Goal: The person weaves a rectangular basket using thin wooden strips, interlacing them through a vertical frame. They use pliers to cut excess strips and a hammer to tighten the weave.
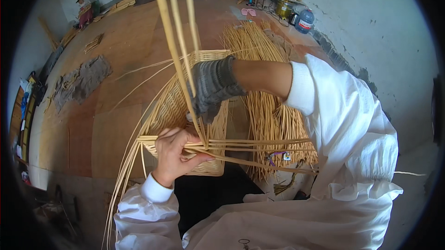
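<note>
A rectangular wicker basket [163, 106] lies in front of me, its near rim toward my body. My bare left hand [175, 151] is closed at that rim, thumb and fingers pinching the wicker rods [252, 143] that run sideways across it. My right hand [207, 87], in a grey knitted glove, reaches over the basket from the right and points down into its opening. Its fingers are mostly hidden, so their grip cannot be told. Several upright rods [177, 32] rise from the near rim, passing beside and in front of the glove.
Long loose rod ends [121, 189] trail off the basket's left corner. A large bundle of rods [271, 111] lies on the floor to the right. Grey cloth [83, 82] is spread at left. A water jug [304, 21] stands by the far right wall; another person [84, 12] sits far left.
</note>
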`<state>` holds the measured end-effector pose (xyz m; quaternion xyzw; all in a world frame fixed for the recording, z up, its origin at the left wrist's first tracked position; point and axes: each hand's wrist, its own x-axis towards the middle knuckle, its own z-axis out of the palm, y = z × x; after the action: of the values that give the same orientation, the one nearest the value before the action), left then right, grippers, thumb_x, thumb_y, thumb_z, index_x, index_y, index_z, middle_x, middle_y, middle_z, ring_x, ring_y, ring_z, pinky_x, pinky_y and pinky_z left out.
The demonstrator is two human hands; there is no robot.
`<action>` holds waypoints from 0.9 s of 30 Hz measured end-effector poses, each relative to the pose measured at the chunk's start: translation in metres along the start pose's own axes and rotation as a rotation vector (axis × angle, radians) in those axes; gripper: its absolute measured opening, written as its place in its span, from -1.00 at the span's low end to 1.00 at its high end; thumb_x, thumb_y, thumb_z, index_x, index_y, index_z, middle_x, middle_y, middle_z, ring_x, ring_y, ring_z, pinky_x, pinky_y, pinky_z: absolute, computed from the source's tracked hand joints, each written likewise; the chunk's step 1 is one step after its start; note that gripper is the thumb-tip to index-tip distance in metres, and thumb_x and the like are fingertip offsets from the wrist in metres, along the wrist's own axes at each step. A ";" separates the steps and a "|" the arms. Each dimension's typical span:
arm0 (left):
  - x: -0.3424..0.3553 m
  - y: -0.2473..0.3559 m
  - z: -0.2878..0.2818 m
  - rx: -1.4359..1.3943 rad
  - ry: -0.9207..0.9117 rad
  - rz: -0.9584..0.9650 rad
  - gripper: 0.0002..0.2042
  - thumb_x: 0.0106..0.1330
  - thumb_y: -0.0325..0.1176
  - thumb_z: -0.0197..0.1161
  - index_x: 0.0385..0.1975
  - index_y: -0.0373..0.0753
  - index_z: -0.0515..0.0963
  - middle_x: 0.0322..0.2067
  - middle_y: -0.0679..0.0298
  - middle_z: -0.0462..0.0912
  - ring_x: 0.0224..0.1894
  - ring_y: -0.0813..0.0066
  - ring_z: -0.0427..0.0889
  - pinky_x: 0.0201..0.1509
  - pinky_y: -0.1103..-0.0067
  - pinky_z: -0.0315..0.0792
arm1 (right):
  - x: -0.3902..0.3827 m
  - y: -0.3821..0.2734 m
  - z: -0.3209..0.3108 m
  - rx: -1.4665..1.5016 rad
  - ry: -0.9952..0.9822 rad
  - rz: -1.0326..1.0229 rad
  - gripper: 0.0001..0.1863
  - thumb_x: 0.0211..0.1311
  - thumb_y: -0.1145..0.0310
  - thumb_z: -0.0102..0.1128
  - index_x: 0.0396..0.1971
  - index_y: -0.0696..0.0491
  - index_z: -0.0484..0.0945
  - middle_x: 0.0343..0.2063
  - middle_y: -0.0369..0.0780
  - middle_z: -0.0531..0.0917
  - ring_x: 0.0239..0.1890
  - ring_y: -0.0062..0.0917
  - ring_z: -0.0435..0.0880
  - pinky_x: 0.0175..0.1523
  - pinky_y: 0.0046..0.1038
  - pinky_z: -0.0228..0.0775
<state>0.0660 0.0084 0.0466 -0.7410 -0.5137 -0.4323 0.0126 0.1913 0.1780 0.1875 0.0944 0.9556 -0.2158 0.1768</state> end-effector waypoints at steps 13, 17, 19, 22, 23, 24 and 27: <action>0.012 -0.005 0.001 -0.043 0.015 0.018 -0.61 -0.25 -0.09 0.52 -0.57 -0.21 0.51 -0.51 0.30 0.58 -0.46 0.33 0.52 -0.41 0.51 0.35 | 0.006 0.026 0.017 -0.164 1.053 -0.118 -0.16 0.02 0.32 0.34 0.25 0.12 0.04 0.06 -0.02 0.40 -0.21 -0.26 0.61 -0.15 -0.31 0.48; 0.010 -0.009 0.001 -0.039 0.010 0.052 -0.60 -0.21 -0.03 0.51 -0.59 -0.17 0.49 -0.50 0.33 0.62 -0.47 0.38 0.52 -0.43 0.50 0.33 | 0.037 0.014 0.044 -0.253 1.472 -0.126 -0.08 0.03 0.32 0.33 0.32 0.12 -0.05 0.13 0.00 0.36 -0.18 -0.22 0.61 -0.12 -0.29 0.48; 0.006 -0.010 0.000 -0.027 -0.003 0.046 -0.58 -0.22 0.01 0.50 -0.59 -0.17 0.50 -0.50 0.34 0.61 -0.48 0.40 0.50 -0.42 0.50 0.29 | 0.041 0.043 0.065 -0.122 1.432 -0.420 -0.19 0.00 0.23 0.32 0.22 0.12 0.11 0.04 -0.06 0.44 -0.10 -0.23 0.56 0.00 -0.30 0.40; -0.001 -0.020 0.002 -0.031 -0.003 0.048 -0.55 -0.26 0.03 0.51 -0.55 -0.20 0.55 -0.52 0.35 0.56 -0.50 0.43 0.44 -0.40 0.52 0.24 | 0.038 0.100 0.106 -0.131 1.278 -0.592 -0.41 -0.07 0.03 0.31 -0.06 0.08 0.47 -0.15 -0.24 0.58 -0.09 -0.30 0.52 0.15 -0.38 0.28; 0.000 -0.019 0.002 -0.012 -0.001 0.048 -0.57 -0.24 0.03 0.51 -0.56 -0.17 0.54 -0.50 0.37 0.58 -0.51 0.45 0.45 -0.41 0.54 0.23 | 0.035 0.110 0.112 -0.280 1.215 -0.573 -0.46 -0.09 0.01 0.32 -0.14 0.03 0.54 -0.18 -0.27 0.61 -0.12 -0.32 0.53 0.13 -0.41 0.28; 0.001 -0.015 0.000 0.007 -0.003 0.047 -0.60 -0.22 0.02 0.50 -0.56 -0.15 0.54 -0.49 0.39 0.59 -0.51 0.48 0.45 -0.43 0.56 0.23 | 0.034 0.110 0.109 -0.228 1.134 -0.591 -0.53 -0.09 0.00 0.31 -0.22 0.01 0.57 -0.23 -0.30 0.62 -0.17 -0.34 0.54 0.09 -0.41 0.30; 0.005 -0.012 0.003 -0.010 0.005 0.048 -0.63 -0.22 -0.01 0.51 -0.55 -0.12 0.58 -0.51 0.43 0.56 -0.51 0.52 0.43 -0.45 0.59 0.21 | 0.032 0.115 0.100 -0.053 0.898 -0.651 -0.65 -0.11 0.01 0.33 -0.39 -0.05 0.64 -0.34 -0.35 0.61 -0.27 -0.41 0.54 -0.02 -0.39 0.34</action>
<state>0.0591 0.0188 0.0430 -0.7522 -0.4934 -0.4363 0.0203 0.2211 0.2395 0.0474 -0.1274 0.9222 -0.1737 -0.3212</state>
